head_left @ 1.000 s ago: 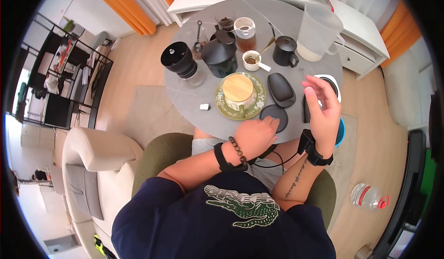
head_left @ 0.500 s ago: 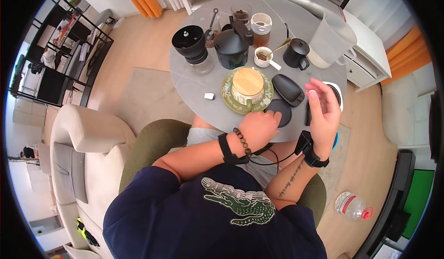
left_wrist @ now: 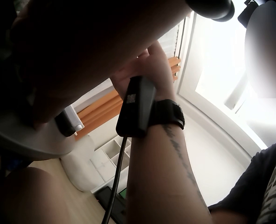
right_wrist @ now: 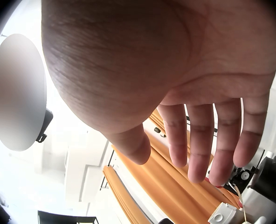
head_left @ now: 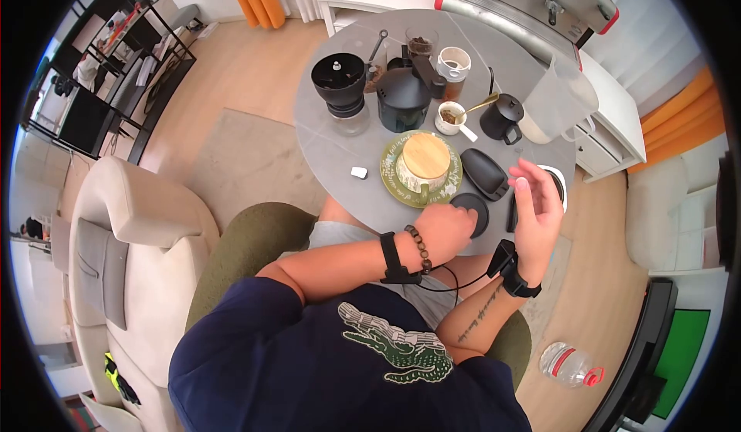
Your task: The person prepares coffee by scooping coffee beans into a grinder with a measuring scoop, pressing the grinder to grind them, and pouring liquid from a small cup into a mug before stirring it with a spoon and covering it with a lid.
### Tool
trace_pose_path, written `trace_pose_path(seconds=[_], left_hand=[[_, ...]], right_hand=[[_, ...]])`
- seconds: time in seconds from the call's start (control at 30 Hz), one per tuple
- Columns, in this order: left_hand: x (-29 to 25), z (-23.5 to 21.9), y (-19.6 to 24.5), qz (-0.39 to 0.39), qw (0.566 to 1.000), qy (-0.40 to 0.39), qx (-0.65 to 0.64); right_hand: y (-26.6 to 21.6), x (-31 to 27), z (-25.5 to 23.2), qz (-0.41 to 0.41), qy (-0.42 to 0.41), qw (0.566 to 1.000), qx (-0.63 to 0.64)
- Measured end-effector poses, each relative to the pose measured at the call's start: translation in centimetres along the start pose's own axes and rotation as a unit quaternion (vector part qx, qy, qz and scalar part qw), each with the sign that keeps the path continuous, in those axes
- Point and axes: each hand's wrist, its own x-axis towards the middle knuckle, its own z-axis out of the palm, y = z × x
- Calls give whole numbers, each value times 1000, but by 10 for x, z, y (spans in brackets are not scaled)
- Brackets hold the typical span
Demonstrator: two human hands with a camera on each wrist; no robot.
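In the head view the left hand [head_left: 444, 233] rests palm down at the table's near edge, fingers loosely bent beside a black round disc [head_left: 472, 214]. The right hand [head_left: 538, 212] is raised, thumb and fingers apart, holding nothing. Its palm and relaxed fingers fill much of the right wrist view, where the hand [right_wrist: 189, 79] touches no object. Nearest to the hands are a black oval case [head_left: 485, 174] and a green plate [head_left: 392, 187] bearing a cup with a wooden lid [head_left: 431, 154]. The left wrist view shows the right hand [left_wrist: 149, 70] beyond dark, unclear shapes.
A grinder [head_left: 340, 85], black kettle [head_left: 403, 100], glass with brown liquid [head_left: 453, 69], small white cup [head_left: 448, 126], black pot [head_left: 502, 117] and clear pitcher [head_left: 557, 100] stand farther back. A small white piece [head_left: 359, 173] lies left of the plate.
The head view has shifted, so the room and table sit differently in it. The left hand's fingers have drawn in from over the disc to its near-left side; the right hand stays raised.
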Motion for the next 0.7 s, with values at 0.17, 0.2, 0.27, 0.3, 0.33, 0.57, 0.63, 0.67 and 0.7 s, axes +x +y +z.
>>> trace_pose_path(seconds=[0.17, 0.2, 0.27, 0.3, 0.33, 0.57, 0.63, 0.67, 0.7], left_hand=[[-3, -17, 0, 25, 998, -30, -48], [-6, -25, 2, 25, 998, -28, -47], [-14, -46, 3, 47, 994, -27, -91], [-20, -56, 1, 55, 992, -1, -113], [-26, -72, -3, 57, 992, -2, -110], [-45, -210, -70, -89, 946, 285, -127], [-42, -227, -105, -125, 931, 340, -32], [-41, -227, -126, -133, 923, 360, 18], [-41, -229, -137, -156, 921, 354, 38]], right_hand=[[-3, -2, -1, -9, 1, 1000, -9], [-5, -2, -4, -8, 5, 1000, -7], [-4, -3, -10, -9, 12, 1000, -4], [-2, -4, -14, -22, 28, 999, 6], [-1, -4, -18, -35, 46, 998, 17], [-7, 0, -10, -12, 31, 999, 34], [-6, 4, 1, -24, 1, 1000, 15], [-5, 6, 9, -26, -8, 999, 21], [-9, 9, 14, -26, 0, 999, 25]])
